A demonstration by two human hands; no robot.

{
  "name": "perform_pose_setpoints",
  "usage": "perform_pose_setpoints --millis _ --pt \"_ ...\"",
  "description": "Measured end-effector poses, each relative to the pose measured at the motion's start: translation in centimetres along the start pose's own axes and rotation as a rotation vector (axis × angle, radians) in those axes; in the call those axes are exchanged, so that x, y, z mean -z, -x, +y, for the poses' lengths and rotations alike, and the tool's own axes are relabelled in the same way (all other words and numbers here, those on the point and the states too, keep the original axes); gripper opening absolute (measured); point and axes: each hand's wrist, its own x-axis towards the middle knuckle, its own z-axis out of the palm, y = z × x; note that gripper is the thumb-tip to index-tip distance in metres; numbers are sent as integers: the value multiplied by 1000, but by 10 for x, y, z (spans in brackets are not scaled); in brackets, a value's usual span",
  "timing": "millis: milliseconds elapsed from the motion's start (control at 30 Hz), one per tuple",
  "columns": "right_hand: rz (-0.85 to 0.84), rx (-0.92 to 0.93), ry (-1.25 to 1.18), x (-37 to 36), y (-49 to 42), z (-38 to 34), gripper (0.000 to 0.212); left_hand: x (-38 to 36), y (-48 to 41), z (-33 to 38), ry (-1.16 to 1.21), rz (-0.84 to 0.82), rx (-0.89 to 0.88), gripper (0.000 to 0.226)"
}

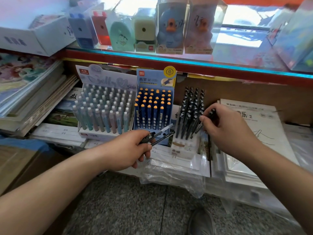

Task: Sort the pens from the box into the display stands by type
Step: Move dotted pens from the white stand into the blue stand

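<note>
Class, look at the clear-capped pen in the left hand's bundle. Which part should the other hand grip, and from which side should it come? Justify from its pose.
Probably pinch the clear-capped pen at its free capped end, coming from the right and above. The left hand wraps its lower barrel, so only that end juts out, up-right; a black pen lies close beneath it.

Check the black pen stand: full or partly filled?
Partly filled. The black pen stand shows bare white base in front of its pens; the right hand pinches another black pen beside them.
</note>
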Motion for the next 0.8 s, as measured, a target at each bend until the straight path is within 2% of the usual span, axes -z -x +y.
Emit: perform_pose_setpoints --millis 200,367,533,633,733,800 --pt "-56 -3 50 1 2 -1 10 1 0 0 10 2 -7 14" --pt "-13 -61 74 -4 2 -2 34 1 0 0 23 0 -13 15" --pt "-79 -117 146 -12 4 -4 39 2 2 -1 29 -3 -24 12" --pt "-20 -130 113 -6 6 -11 46 3 4 0 38 -4 -31 12" --pt "100 -44 30 1 15 -20 34 1 7 3 93 -20 -56 11" --pt "5 -59 -105 1 21 -25 24 -2 8 7 150 -38 -81 12"
